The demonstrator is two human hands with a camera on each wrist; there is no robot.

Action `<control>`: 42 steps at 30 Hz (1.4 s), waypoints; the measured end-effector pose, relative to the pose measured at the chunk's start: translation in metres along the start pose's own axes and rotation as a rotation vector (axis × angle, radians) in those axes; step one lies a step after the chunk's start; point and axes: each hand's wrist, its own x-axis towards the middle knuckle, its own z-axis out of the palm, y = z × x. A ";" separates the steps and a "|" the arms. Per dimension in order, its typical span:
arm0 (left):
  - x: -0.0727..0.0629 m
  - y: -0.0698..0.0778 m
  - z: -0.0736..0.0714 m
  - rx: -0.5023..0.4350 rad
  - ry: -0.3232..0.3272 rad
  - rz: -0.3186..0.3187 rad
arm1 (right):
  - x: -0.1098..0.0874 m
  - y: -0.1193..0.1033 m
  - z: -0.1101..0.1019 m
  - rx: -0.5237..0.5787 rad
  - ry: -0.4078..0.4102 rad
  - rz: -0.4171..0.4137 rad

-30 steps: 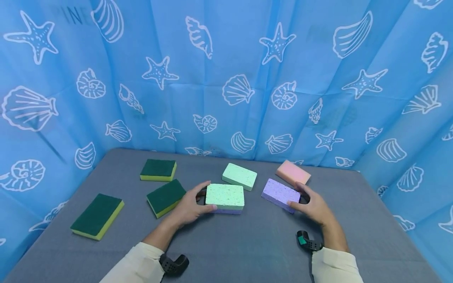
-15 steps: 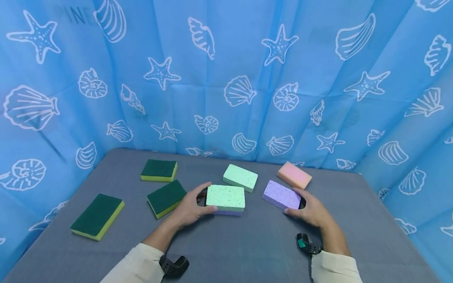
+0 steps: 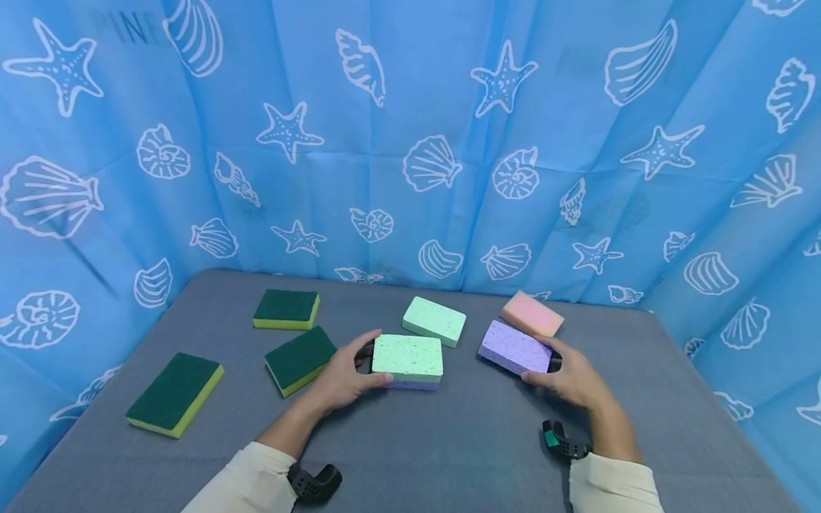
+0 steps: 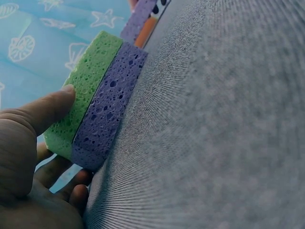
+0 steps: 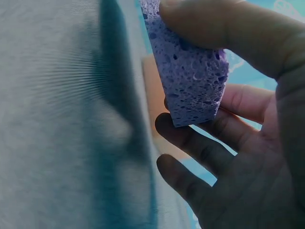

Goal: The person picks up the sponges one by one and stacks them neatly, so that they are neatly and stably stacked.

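My left hand [image 3: 341,379] grips the left end of a light green sponge [image 3: 408,355], thumb on its near side and fingers behind. This green sponge lies flat on a purple sponge [image 4: 110,102], the two edges lined up, and the purple one rests on the table. To the right, my right hand [image 3: 571,377] pinches another purple sponge [image 3: 515,345] by its right end between thumb and fingers. In the right wrist view, a gap shows between that purple sponge [image 5: 190,81] and the tabletop.
Behind the stack lies a second light green sponge [image 3: 435,319], and a pink sponge [image 3: 532,313] sits behind the right hand. Several yellow sponges with dark green tops, one of them [image 3: 176,392] nearest the front, lie at the left on the grey table [image 3: 449,456]. A blue shell-print curtain [image 3: 410,142] hangs behind.
The right hand has shifted its hold on the purple sponge and raised it slightly. The left hand and the green-on-purple stack have stayed in place.
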 end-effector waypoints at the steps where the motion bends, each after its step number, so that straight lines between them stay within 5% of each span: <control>1: 0.000 0.000 0.000 0.000 0.000 -0.001 | -0.001 -0.001 -0.001 -0.001 0.004 -0.006; 25: 0.000 -0.005 -0.001 -0.008 -0.020 -0.002 | -0.020 -0.043 -0.030 0.038 0.124 -0.155; 42: -0.001 -0.001 0.000 0.002 -0.013 -0.004 | -0.032 -0.078 -0.035 0.064 0.238 -0.418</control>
